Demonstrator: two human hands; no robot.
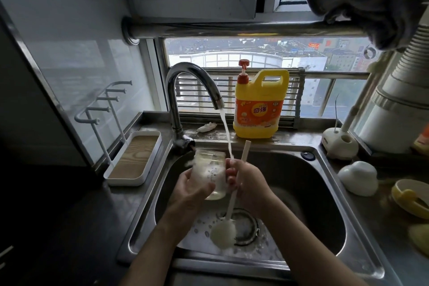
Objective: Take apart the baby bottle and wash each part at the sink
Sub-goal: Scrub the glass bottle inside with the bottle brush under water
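Observation:
My left hand grips the clear baby bottle body over the steel sink, mouth pointing up and away. My right hand holds the white handle of a bottle brush; its round sponge head hangs low over the drain. Water runs from the chrome tap and lands on my right hand, just right of the bottle. On the right counter lie a white bottle cap and a yellow collar ring.
A yellow dish soap jug with a red pump stands on the ledge behind the sink. A white drying rack with tray sits at the left. A white brush holder stands at the right back corner.

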